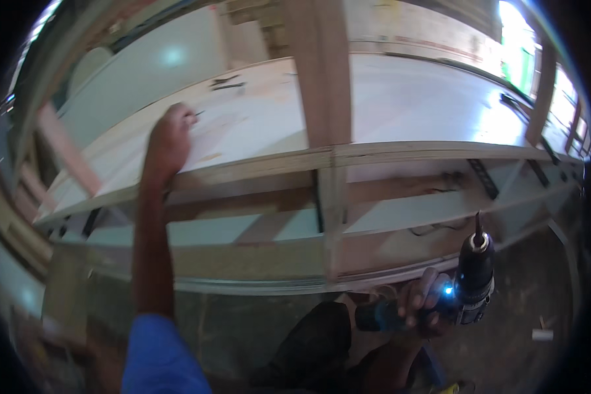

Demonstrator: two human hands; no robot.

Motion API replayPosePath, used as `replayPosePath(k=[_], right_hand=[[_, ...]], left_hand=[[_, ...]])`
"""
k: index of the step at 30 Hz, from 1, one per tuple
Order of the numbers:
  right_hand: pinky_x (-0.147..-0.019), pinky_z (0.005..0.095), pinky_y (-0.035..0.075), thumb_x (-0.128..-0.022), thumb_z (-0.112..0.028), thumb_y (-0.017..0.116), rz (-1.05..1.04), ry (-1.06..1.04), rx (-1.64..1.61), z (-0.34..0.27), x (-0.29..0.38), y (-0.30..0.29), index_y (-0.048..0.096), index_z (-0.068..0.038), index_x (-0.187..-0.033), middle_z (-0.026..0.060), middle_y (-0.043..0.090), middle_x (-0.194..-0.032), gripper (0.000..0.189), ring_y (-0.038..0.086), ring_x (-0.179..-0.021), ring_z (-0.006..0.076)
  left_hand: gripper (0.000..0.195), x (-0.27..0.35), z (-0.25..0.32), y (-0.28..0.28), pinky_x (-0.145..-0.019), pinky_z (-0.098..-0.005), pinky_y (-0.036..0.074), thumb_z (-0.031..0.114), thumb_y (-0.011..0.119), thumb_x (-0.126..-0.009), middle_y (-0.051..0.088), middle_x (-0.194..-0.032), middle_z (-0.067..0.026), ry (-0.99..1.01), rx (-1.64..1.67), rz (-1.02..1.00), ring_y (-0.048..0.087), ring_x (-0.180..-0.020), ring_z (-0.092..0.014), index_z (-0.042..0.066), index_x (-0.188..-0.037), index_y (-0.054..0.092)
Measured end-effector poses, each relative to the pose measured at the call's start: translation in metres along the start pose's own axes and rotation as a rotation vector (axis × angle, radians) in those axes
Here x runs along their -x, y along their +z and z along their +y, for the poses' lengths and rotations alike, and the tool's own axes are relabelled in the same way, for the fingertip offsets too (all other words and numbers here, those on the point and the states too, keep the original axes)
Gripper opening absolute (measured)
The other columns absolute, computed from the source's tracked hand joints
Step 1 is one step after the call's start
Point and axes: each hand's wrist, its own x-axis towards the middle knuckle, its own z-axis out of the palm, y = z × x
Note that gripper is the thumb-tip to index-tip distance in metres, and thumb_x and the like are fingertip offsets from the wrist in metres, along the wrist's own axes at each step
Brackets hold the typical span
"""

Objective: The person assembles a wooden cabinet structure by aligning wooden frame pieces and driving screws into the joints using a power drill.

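Note:
My left hand [172, 130] is above the left part of a white panel [261, 113] in a wooden frame, its fingers closed on a small, thin dark object [199, 114], perhaps a screw. Several dark slim pieces [227, 83] lie on the panel beyond that hand. At the lower right, my right hand [421, 300] grips a cordless drill [474, 276] by its handle. The drill's bit [478, 224] points away from me, and its small light is on. Part of the right hand is in shadow and blurred.
A broad wooden upright [325, 74] rises from the front rail [256, 166]. Below that rail are open compartments with black metal slides [483, 178]. Another dark tool or slide [514, 106] rests at the panel's right. A small white block [542, 335] is on the floor.

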Motion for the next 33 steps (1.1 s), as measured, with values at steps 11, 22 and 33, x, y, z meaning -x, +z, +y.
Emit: replayPosePath(k=[11, 22, 33], right_hand=[[-0.059, 0.0320, 0.050, -0.081, -0.008, 0.071, -0.161, 0.039, -0.267, 0.045, -0.020, -0.015, 0.049, 0.005, -0.104, 0.0185, 0.052, -0.106, 0.034, 0.058, -0.054, 0.0157], [-0.054, 0.0290, 0.047, -0.078, -0.006, 0.077, -0.219, 0.058, 0.166, 0.056, -0.033, -0.008, 0.022, 0.008, -0.147, 0.0147, 0.055, -0.114, 0.089, 0.056, -0.054, 0.0121], [-0.057, 0.0321, 0.049, -0.076, -0.003, 0.069, 0.102, -0.240, 0.187, 0.125, -0.034, 0.030, 0.031, 0.006, -0.141, 0.0114, 0.062, -0.091, 0.075, 0.058, -0.056, 0.0148]], left_hand=[[0.014, 0.002, -0.003, -0.004, -0.086, -0.0420, 0.046, 0.009, 0.051, -0.089, 0.062, -0.100, -0.0189, -0.090, 0.066, -0.152, 0.060, -0.096, -0.035, 0.002, -0.091, 0.063], [0.011, 0.007, 0.013, -0.002, -0.081, -0.0435, 0.049, 0.003, 0.053, -0.086, 0.066, -0.090, -0.0193, 0.049, 0.088, -0.011, 0.062, -0.090, -0.037, 0.002, -0.092, 0.062], [0.014, -0.001, 0.022, -0.024, -0.075, -0.0326, 0.047, 0.007, 0.050, -0.094, 0.060, -0.078, -0.0133, 0.211, 0.187, 0.021, 0.059, -0.076, -0.021, -0.003, -0.096, 0.060]])
